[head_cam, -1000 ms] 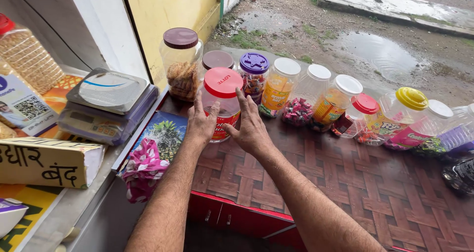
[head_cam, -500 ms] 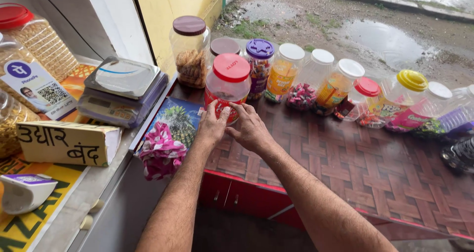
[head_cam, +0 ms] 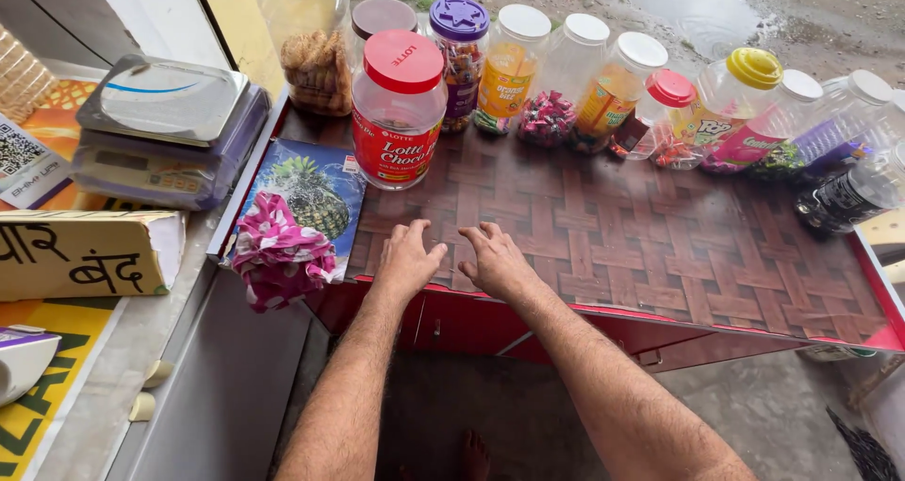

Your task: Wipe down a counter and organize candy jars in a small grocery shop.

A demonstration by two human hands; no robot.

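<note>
From the head camera, both hands are resting palm-down near the front edge of a brown woven-pattern counter [head_cam: 660, 245]. The left hand [head_cam: 407, 260] is lying open with fingers spread and gripping nothing; the right hand [head_cam: 497, 260] is lying just beside it, likewise open and empty, fingers pointing toward the jars.

Nearest to them, standing upright a little beyond the fingertips, is a clear plastic jar with a red lid [head_cam: 400, 109] and a red label band around its belly; neither hand is touching it. Behind it a large jar with a dark brown lid [head_cam: 307, 38] is holding round biscuits, and beside that a jar with a purple lid [head_cam: 459, 52] is showing wrapped sweets. A row of white-lidded jars [head_cam: 566, 76] with orange and pink contents is running to the right along the back edge, then a small red-lidded jar [head_cam: 667, 114] and a yellow-lidded jar [head_cam: 745, 99].

To the left of the hands a flat blue packet printed with a pineapple [head_cam: 311, 194] is lying on the counter, with a pink and white patterned cloth [head_cam: 278, 255] bunched on its near end. Farther left, a grey weighing scale [head_cam: 160, 128] is sitting on a ledge, and in front of it a cream cardboard sign with dark lettering [head_cam: 90, 250] is lying above a yellow printed sheet [head_cam: 47, 406].
</note>
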